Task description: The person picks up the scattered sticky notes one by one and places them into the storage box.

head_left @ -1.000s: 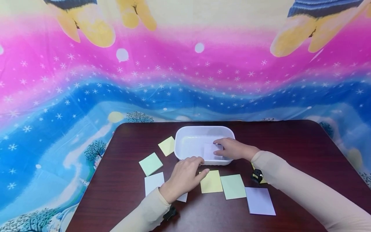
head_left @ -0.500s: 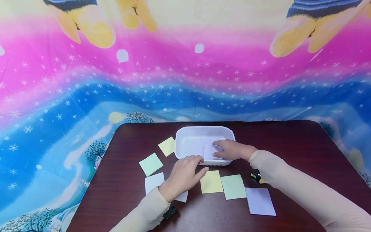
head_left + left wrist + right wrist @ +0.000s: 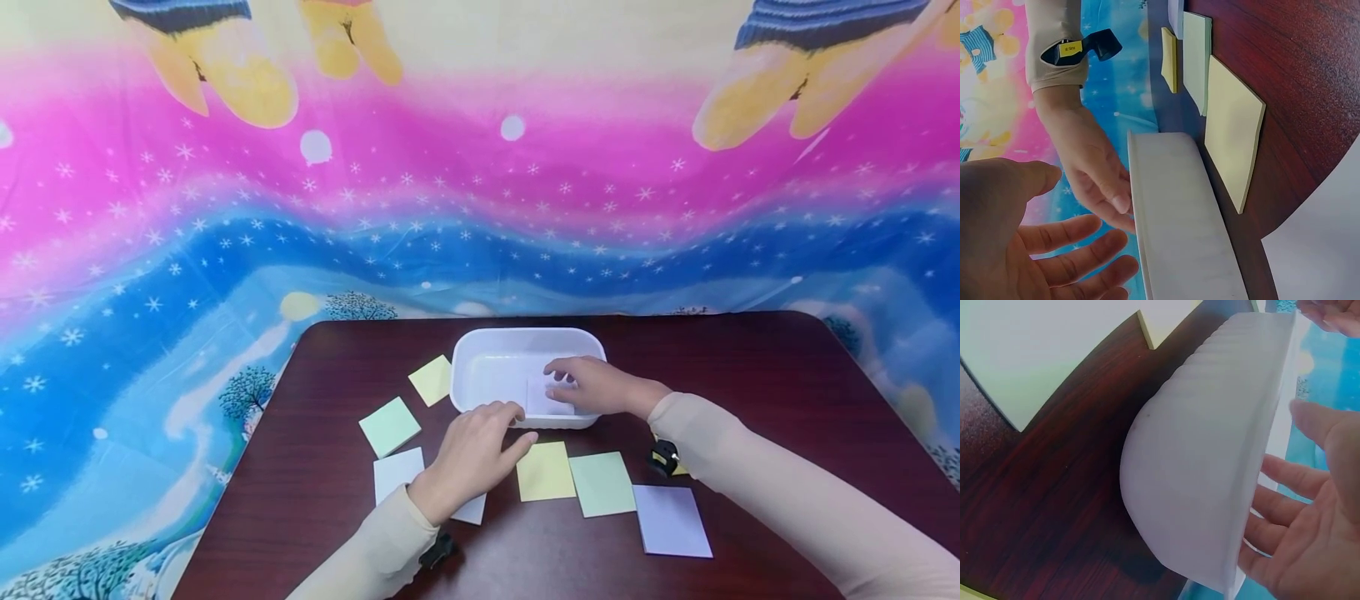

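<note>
A white plastic basin [image 3: 468,410] stands near the back of the table. Inside it, toward the right, lies a pale lilac sticky note pad [image 3: 538,398]. My right hand [image 3: 596,386] reaches over the right rim, fingers above that pad and partly covering it. In the right wrist view, the right hand's thumb and fingers [image 3: 1288,478] are spread apart; whether a fingertip touches the pad cannot be told. My left hand [image 3: 472,458] hovers at the basin's front side, fingers relaxed and holding nothing. The left wrist view shows its fingers [image 3: 1075,240] loosely bent beside the basin's rim.
Left of the basin lie a yellow pad [image 3: 431,380], a green pad [image 3: 390,427] and a white pad [image 3: 397,471], partly under the left arm. In front are another yellow pad [image 3: 546,472], a green pad [image 3: 603,483] and a lilac pad [image 3: 672,521]. A printed cloth [image 3: 480,192] hangs behind.
My right hand has shifted very slightly left over the pad in the basin, its fingers a little more parted. The left hand and the other pads stay where they were.
</note>
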Motion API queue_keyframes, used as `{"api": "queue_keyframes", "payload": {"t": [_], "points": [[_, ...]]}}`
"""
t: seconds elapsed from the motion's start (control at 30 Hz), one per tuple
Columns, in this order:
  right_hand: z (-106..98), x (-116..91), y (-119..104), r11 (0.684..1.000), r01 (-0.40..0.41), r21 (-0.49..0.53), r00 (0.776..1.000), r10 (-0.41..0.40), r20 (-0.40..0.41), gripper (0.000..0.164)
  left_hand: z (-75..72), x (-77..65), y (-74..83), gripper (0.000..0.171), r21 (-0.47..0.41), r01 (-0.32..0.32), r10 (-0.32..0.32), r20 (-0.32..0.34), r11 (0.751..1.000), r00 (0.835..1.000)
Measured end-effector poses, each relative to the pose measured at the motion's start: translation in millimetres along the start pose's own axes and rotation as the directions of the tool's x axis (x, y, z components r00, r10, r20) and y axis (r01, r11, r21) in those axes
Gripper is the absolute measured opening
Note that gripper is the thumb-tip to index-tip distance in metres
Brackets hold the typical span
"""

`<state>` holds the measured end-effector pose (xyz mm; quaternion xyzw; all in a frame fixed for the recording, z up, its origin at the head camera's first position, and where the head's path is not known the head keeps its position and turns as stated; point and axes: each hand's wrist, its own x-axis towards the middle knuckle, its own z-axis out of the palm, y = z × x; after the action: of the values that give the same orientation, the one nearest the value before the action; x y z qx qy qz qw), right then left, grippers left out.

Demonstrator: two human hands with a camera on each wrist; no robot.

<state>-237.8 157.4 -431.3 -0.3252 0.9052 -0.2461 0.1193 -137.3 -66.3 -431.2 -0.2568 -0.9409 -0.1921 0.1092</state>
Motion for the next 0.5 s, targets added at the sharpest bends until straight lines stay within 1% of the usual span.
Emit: {"api": "queue_keyframes", "payload": {"t": [0.1,0.2,0.3,0.5], "points": [[0,0,0,0.999,0.036,-0.013,0.997,-0.037,-0.067,0.043,-0.4,-0.3,0.1,0.034,-0.003,0.002,-0.002,-0.002,1.0,1.0],[-2,-1,-2,0.998,0.055,-0.012,0.992,-0.056,-0.109,0.042,-1.0,-0.8,0.0,0.034,-0.003,0.009,-0.009,0.001,1.0,1.0],[-4,-3,-5,0.998,0.062,0.0,0.989,-0.062,-0.133,0.041,-1.9,-1.3,-0.2,0.035,-0.001,0.017,-0.017,0.004,1.0,1.0],[-6,-9,-12,0.999,0.037,0.033,0.987,-0.031,-0.156,0.04,-3.1,-1.8,-0.8,0.035,-0.004,0.02,-0.02,0.007,1.0,1.0]]}}
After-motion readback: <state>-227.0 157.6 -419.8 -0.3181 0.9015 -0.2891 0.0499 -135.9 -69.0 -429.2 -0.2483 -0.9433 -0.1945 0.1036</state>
